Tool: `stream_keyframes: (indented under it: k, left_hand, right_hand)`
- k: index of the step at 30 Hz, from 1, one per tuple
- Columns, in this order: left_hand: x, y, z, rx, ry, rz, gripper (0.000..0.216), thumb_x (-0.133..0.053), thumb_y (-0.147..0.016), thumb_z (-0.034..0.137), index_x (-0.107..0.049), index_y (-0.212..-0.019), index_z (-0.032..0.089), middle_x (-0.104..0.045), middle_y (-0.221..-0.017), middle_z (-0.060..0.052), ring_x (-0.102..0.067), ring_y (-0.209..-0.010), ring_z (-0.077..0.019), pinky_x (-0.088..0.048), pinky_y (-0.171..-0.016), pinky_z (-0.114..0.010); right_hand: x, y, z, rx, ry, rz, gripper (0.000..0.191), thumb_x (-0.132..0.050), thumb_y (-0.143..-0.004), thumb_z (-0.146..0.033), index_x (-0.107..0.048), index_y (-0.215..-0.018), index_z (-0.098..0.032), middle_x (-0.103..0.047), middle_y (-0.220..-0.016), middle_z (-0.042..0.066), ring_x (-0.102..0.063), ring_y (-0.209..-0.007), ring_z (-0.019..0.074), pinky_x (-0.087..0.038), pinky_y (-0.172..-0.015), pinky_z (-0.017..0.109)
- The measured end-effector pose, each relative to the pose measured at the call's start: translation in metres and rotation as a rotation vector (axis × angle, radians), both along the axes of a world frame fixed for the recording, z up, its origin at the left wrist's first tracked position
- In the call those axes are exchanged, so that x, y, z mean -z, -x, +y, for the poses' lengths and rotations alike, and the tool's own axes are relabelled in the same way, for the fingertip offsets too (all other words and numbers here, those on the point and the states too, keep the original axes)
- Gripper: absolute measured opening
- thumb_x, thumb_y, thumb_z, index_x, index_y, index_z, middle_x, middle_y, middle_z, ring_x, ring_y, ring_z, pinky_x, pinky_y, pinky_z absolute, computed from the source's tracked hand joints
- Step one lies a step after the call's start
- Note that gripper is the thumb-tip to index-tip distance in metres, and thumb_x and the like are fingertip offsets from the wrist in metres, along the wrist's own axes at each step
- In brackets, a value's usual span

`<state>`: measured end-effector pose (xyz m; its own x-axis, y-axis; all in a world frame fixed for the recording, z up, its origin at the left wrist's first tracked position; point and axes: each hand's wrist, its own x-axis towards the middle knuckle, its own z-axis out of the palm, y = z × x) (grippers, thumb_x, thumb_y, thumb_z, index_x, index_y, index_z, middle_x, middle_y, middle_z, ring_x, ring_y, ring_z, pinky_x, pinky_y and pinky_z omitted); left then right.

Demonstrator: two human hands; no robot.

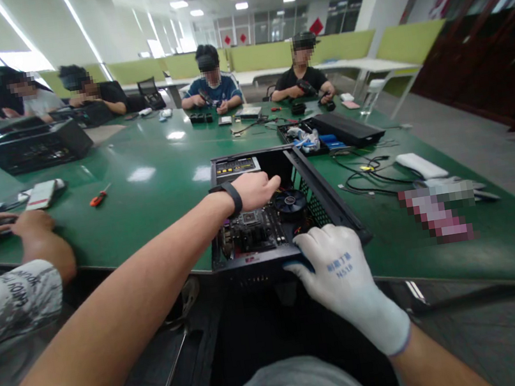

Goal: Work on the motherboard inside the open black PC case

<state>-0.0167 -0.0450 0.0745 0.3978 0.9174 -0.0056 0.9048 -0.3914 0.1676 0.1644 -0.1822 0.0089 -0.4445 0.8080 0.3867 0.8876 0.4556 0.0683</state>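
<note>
An open black computer case [337,207] lies at the table's front edge, its inside facing up. In it I see a motherboard [254,235], a round black fan [289,202] and a labelled power supply [235,166]. My left hand [257,190], bare with a black band at the wrist, hovers over the case beside the fan. Its fingers are curled closed; whatever they may hold is hidden. In a white glove, my right hand [330,259] grips the near rim of the case, thumb outside and fingers over the edge.
An orange screwdriver [99,197] lies to the left on the green table [163,207]. Cables [365,173], a white glove [455,188] and an open black box [345,129] are at right. A neighbour's hands [30,224] rest at left; several people work opposite.
</note>
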Motion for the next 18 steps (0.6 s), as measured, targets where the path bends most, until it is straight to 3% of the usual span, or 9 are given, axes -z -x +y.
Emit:
stream_keyframes:
  k: [4,7,12,18]
  left_hand:
    - [-0.022,0.02,-0.004,-0.08,-0.183,-0.132,0.048,-0.026,-0.097,0.039,-0.066,-0.088,0.015,-0.071,-0.091,-0.013,-0.064,-0.085,-0.0225,-0.043,-0.077,-0.032]
    - [-0.027,0.033,-0.005,-0.187,-0.245,-0.23,0.04,-0.03,-0.096,0.034,-0.063,-0.084,0.017,-0.069,-0.087,-0.01,-0.061,-0.082,-0.0209,-0.042,-0.075,-0.031]
    - [-0.015,0.046,-0.004,-0.278,-0.22,-0.294,0.033,-0.033,-0.094,0.032,-0.058,-0.077,0.02,-0.067,-0.082,-0.008,-0.058,-0.077,-0.0196,-0.04,-0.069,-0.03]
    - [0.008,0.056,-0.006,-0.288,-0.159,-0.337,0.033,-0.032,-0.094,0.036,-0.057,-0.079,0.02,-0.066,-0.082,-0.007,-0.057,-0.076,-0.0196,-0.04,-0.07,-0.031]
  right_hand:
    - [-0.004,0.006,0.06,0.04,0.021,-0.077,0.041,-0.051,-0.089,-0.059,-0.06,-0.102,-0.021,-0.062,-0.095,0.009,-0.05,-0.091,0.0264,-0.024,-0.075,0.037]
    - [-0.008,0.016,0.115,0.066,0.023,-0.086,0.046,-0.045,-0.092,-0.059,-0.059,-0.107,-0.017,-0.063,-0.103,0.013,-0.051,-0.096,0.0278,-0.027,-0.078,0.038]
    - [-0.016,0.038,0.205,0.115,0.059,-0.107,0.053,-0.046,-0.092,-0.057,-0.058,-0.117,-0.013,-0.061,-0.117,0.019,-0.052,-0.109,0.0304,-0.035,-0.089,0.041]
    - [-0.022,0.063,0.28,0.189,0.079,-0.127,0.045,-0.057,-0.092,-0.046,-0.056,-0.126,-0.017,-0.057,-0.128,0.01,-0.058,-0.111,0.0225,-0.048,-0.095,0.047]
